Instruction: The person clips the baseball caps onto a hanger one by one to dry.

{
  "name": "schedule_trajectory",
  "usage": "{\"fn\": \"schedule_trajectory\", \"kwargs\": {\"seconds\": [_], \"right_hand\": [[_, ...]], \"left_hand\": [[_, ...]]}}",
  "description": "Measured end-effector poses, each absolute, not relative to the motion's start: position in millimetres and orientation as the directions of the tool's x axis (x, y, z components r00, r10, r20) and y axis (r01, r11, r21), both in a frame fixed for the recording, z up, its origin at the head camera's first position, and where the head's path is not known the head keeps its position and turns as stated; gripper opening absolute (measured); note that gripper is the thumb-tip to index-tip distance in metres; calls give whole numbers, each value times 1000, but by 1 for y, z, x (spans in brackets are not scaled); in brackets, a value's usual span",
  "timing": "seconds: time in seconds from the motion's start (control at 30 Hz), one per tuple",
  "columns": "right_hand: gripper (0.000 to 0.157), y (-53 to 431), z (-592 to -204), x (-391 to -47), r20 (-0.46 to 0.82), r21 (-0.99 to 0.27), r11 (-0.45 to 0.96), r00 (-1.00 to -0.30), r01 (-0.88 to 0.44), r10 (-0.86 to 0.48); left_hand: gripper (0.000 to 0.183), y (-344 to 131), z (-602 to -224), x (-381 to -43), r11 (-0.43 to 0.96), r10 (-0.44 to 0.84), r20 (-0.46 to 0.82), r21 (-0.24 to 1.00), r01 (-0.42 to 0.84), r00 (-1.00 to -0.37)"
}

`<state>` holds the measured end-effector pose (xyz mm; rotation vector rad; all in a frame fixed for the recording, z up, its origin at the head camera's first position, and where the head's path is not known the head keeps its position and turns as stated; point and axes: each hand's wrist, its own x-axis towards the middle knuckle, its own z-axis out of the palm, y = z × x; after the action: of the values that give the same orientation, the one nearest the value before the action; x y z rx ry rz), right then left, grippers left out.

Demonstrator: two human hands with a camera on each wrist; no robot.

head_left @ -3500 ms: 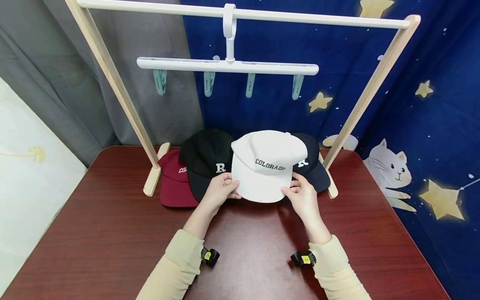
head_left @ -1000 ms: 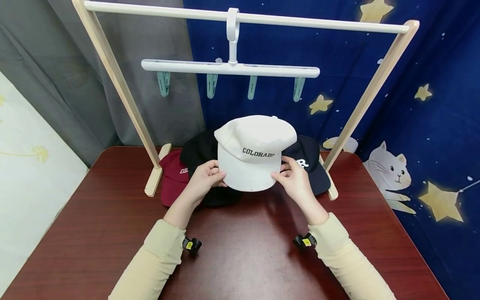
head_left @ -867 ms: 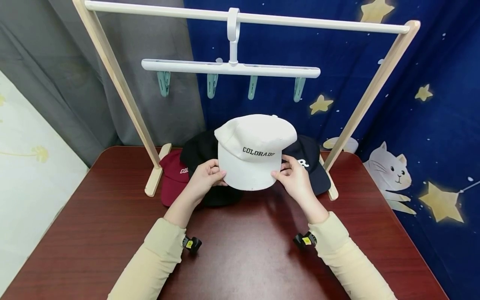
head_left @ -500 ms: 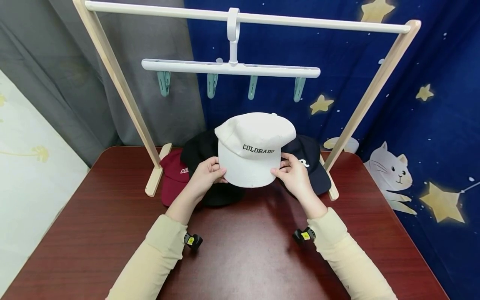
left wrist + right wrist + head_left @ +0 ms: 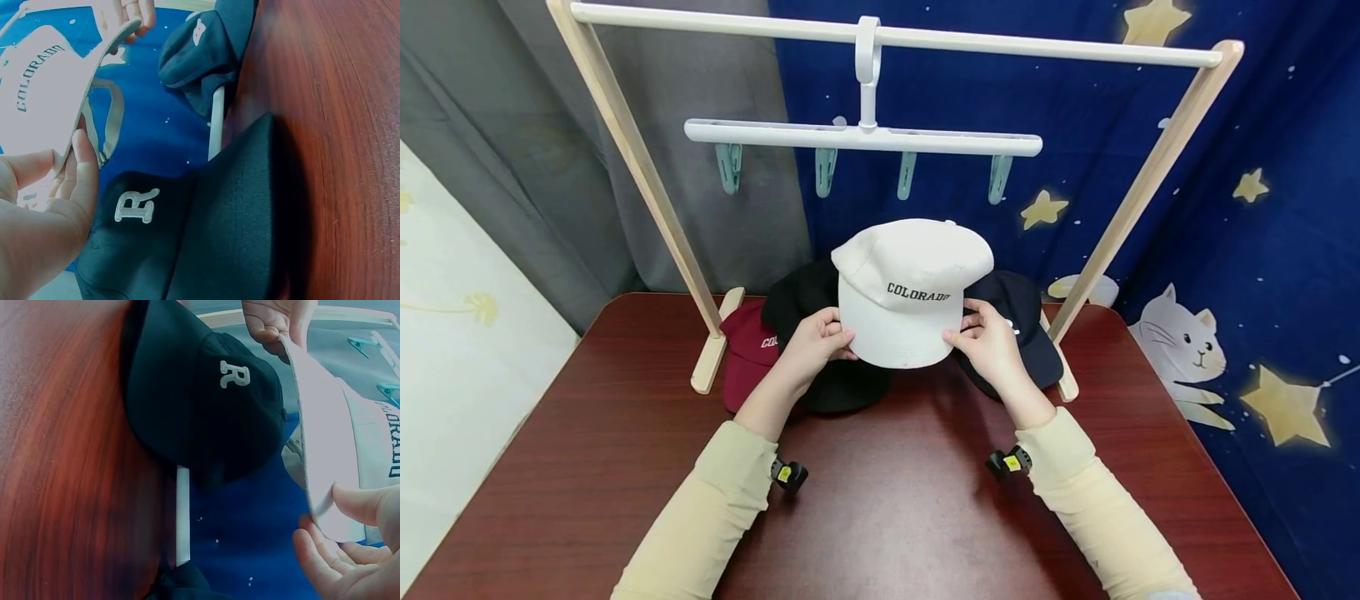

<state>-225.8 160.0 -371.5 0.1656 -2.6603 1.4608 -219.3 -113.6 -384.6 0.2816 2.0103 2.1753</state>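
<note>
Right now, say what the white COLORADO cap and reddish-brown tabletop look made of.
The white COLORADO cap: probably matte, cotton-like fabric; its crown dents softly. The reddish-brown tabletop: semi-gloss wood or wood-look laminate, showing streaked grain and a soft sheen.

White cap (image 5: 910,312), lettered COLORADO, held aloft

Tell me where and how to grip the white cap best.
Take the white cap by both sides of its brim, coming from the near side: the brim juts that way, and its thin edges look easiest to pinch without crushing the crown.
</note>
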Motion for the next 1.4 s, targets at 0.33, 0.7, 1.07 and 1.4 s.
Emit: {"fn": "schedule_trajectory", "kwargs": {"seconds": [0.33,0.7,1.07,1.4], "right_hand": [[61,161,-367,-230,161,-824,544,-986,-161,-49],[59,162,-364,-233,150,-807,569,-987,-159,-63],[56,169,-354,-238,148,-732,650,-979,-204,-140],[40,175,-330,-239,201,-695,678,-970,-239,-137]], "left_hand": [[15,-112,-381,-222,-81,250,45,996,26,-967],[16,-111,-382,-226,-73,249,33,997,15,-968],[15,-110,-379,-226,-96,236,20,995,-3,-972],[16,-108,-378,-222,-110,226,16,994,-9,-974]]}}
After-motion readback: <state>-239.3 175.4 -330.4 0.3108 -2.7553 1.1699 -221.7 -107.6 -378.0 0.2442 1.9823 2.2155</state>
